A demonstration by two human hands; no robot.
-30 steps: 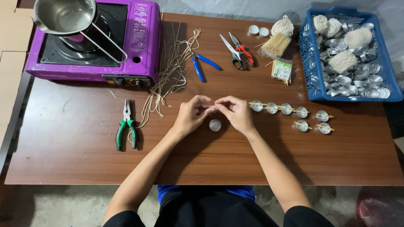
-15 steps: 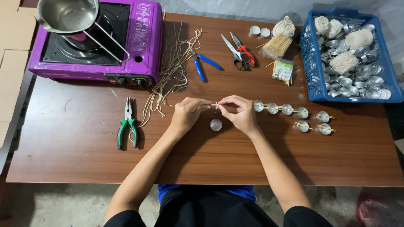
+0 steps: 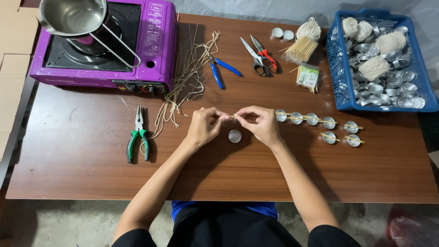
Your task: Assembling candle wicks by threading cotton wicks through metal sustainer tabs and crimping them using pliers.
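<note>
Pinching a thin pale wooden stick point(image 3: 235, 116) between them, left hand point(image 3: 204, 127) and right hand point(image 3: 260, 124) meet over the middle of the brown wood-grain worktop point(image 3: 68, 174); each grip is clenched on one end of the stick, which lies level between the fingertips. Whether a wick is tied to it cannot be told.

Small round metal cup point(image 3: 234, 136), shiny: on the worktop just below the stick, between the two hands, untouched.

Row of like metal cups with sticks laid across point(image 3: 315, 122): right of the right hand.

Green-handled pliers point(image 3: 138, 139): left of the left hand.

Loose pale wick strands point(image 3: 185, 84): toward the far edge.

Purple portable stove point(image 3: 151, 41) bearing a steel pot point(image 3: 73, 16): far left corner.

Blue plastic basket point(image 3: 336, 77) of cups and string balls: far right corner.
</note>
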